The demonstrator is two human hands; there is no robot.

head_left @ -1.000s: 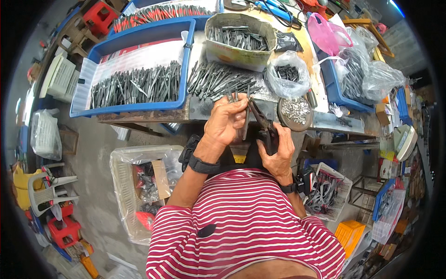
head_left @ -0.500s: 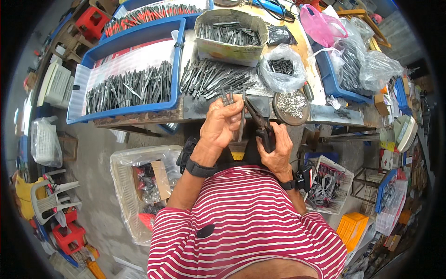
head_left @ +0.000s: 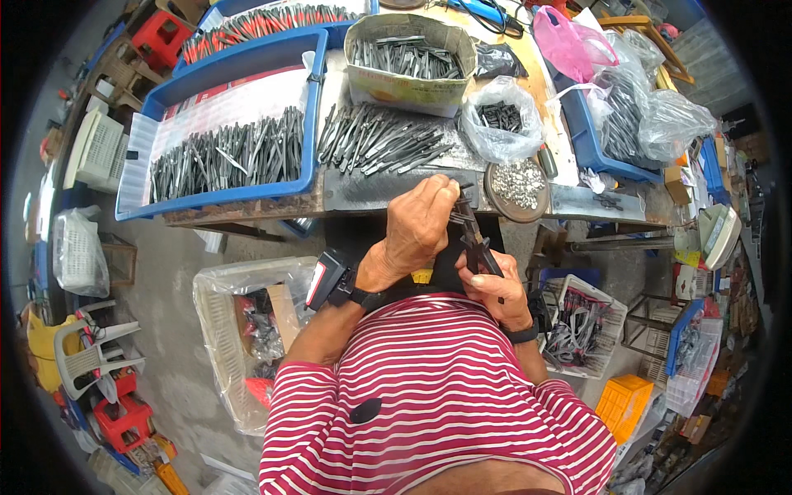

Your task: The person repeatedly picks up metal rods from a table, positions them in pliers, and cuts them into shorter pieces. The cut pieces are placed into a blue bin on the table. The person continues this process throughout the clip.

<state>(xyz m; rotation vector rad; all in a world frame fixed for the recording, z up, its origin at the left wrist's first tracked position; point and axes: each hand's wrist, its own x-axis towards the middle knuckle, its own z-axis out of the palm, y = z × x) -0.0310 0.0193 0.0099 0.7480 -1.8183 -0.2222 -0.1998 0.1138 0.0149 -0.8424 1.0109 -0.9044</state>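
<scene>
Right grip [head_left: 500, 285]: dark pliers [head_left: 476, 243]; left grip [head_left: 421, 216]: thin metal pieces [head_left: 459, 218].

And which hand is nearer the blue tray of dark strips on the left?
Left. The left hand is to the right of the blue tray and closer to the body; the right hand is farther right and closer to the body again.

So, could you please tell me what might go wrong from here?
The fingers of the left hand are close to the dark plier-like tool in the right hand, so a slip might pinch them. The shallow round dish of small silvery bits sits near the front edge of the table; a bump could spill it.
</scene>
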